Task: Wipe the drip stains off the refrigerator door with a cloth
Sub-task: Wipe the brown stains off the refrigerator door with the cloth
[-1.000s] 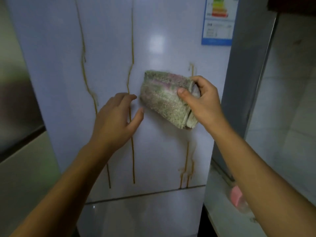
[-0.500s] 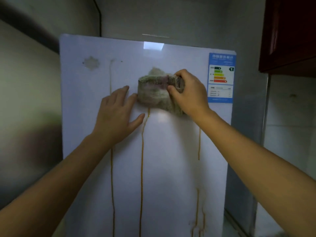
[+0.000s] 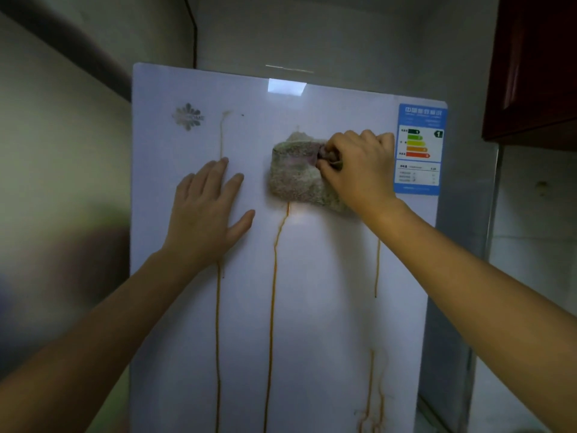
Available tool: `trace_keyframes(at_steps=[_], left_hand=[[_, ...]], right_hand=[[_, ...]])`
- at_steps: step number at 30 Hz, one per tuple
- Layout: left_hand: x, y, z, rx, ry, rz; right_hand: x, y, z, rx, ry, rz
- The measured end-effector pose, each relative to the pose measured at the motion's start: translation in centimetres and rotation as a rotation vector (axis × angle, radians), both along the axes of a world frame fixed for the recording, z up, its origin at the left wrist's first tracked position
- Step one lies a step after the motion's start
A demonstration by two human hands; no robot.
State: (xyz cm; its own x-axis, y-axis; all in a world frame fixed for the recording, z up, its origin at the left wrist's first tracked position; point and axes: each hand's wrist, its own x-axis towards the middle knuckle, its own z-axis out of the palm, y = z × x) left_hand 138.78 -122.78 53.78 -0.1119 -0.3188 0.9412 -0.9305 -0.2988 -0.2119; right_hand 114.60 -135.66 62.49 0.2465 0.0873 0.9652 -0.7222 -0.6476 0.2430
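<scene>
Head cam view, so everything's looking up a white refrigerator door (image 3: 312,307). Nearest the camera, two bare forearms come in from 7 and 4 o'clock. Down at 5 o'clock on the door there's a messy squiggle of orange drip stains (image 3: 373,410), and two long thin runs go up from the bottom edge around 6 o'clock.

Moving up, the left hand (image 3: 207,217) is pressed flat on the door at about 9 o'clock from centre, fingers spread apart, holding nothing. One of the long runs passes right under it and comes out above the fingertips.

Just to its right, the right hand (image 3: 359,170) is clamped on a folded greenish cloth (image 3: 293,179), fingers curled over its right end, cloth flat against the door. The middle run starts right at the cloth's bottom edge. A shorter run hangs below the right wrist.

Further up, a blue energy label (image 3: 420,148) sits at 2 o'clock just beside the right hand, a faint logo (image 3: 188,117) at 10 o'clock, and a dark red cabinet (image 3: 530,67) at the far top right.
</scene>
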Motion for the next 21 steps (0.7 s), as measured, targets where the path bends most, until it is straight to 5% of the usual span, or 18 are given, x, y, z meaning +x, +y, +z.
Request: trace_keyframes(at_steps=[21], left_hand=[[4.5, 1.3, -0.4, -0.042, -0.030, 0.026]], right_hand=[[0.9, -1.3, -6.1, 0.152, 0.063, 0.188]])
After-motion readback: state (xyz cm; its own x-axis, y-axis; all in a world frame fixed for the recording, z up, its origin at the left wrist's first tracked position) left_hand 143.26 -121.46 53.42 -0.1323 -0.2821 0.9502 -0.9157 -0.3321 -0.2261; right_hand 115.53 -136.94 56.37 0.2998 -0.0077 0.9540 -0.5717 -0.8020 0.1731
